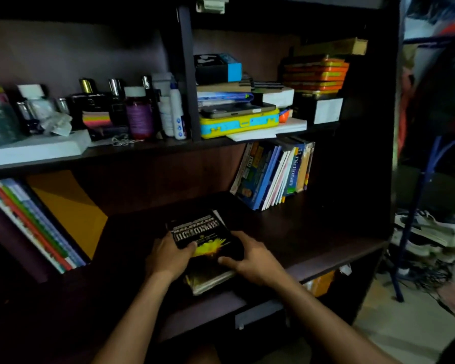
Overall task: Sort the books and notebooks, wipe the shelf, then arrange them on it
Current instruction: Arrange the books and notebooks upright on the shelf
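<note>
A black book with a yellow flower on its cover (208, 237) lies flat near the front of the dark lower shelf (313, 232), on top of another book (210, 281). My left hand (168, 256) grips its left edge, thumb on the cover. My right hand (252, 258) grips its right edge. A row of books and a dictionary (276, 172) leans at the back right of the same shelf. Thin notebooks and an orange folder (45, 216) lean at the left.
The upper shelf holds bottles (139, 111) left of a vertical divider (189, 74), and a yellow and blue case (239, 123), boxes and orange tins (315, 74) to its right. Shoes (428, 229) and a blue stand leg (410, 219) are on the floor at the right.
</note>
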`<state>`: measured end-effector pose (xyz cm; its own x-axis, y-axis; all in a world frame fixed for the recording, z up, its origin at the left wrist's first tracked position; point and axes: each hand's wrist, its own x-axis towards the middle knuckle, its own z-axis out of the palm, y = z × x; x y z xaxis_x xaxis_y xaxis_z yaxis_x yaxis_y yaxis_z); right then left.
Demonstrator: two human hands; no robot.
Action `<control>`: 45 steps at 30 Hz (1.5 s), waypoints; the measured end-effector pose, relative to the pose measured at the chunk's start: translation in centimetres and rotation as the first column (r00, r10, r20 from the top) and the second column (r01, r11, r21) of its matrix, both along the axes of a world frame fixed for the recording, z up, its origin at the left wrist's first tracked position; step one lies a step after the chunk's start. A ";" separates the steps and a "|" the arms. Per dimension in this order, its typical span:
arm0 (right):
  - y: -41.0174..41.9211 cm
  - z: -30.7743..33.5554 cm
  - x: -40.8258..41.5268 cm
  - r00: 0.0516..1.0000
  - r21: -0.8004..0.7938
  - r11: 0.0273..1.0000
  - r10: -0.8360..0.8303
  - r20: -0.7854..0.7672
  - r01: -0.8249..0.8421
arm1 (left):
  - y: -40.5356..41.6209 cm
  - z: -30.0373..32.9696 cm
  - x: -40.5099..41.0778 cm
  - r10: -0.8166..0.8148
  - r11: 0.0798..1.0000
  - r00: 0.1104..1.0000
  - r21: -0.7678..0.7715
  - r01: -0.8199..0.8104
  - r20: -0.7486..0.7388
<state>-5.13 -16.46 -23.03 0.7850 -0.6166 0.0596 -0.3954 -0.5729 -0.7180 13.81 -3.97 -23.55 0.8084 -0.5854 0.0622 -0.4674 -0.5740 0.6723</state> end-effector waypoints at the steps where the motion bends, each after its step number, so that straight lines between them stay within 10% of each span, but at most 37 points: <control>1: -0.5 0.1 0.4 1.000 0.050 0.999 0.012 0.029 -0.013 | 0.2 0.2 0.8 0.004 1.000 0.999 0.025 -0.005 0.052; 6: -4.3 0.1 0.6 0.950 0.288 0.955 -0.154 0.273 0.072 | -2.1 1.4 2.4 -0.036 0.999 0.968 0.038 0.028 0.247; 10: -5.8 -1.0 0.0 0.726 0.579 0.813 -0.433 0.534 0.059 | -6.7 1.7 2.4 -0.244 0.964 0.945 -0.056 0.262 0.217; 19: -6.2 -1.2 0.1 0.629 0.629 0.776 -0.473 0.617 -0.034 | -8.2 0.8 1.2 -0.406 0.873 0.913 -0.278 0.401 0.043; 24: -4.7 -1.8 0.4 0.755 0.127 0.926 -0.364 0.545 0.355 | -8.3 1.2 0.1 -0.367 0.726 0.914 -0.668 0.165 -0.173; 27: -3.2 -1.6 0.3 0.795 -0.240 0.848 -0.292 0.531 0.472 | -7.9 1.4 -0.5 -0.234 0.667 0.972 -0.733 0.133 -0.036; 32: -2.0 -0.3 1.5 0.907 -0.168 0.975 -0.063 0.417 0.145 | -7.4 1.8 -2.2 -0.445 0.596 0.882 -0.685 0.419 0.152; 37: -3.6 0.8 2.2 0.854 -0.153 0.961 -0.125 0.506 0.231 | -7.2 2.0 -2.6 -0.718 0.536 0.671 -0.466 0.704 0.188; 45: -9.3 0.9 3.4 0.782 0.016 0.884 -0.422 0.459 0.468 | -7.5 1.7 2.1 -0.525 0.834 0.702 0.128 0.537 0.481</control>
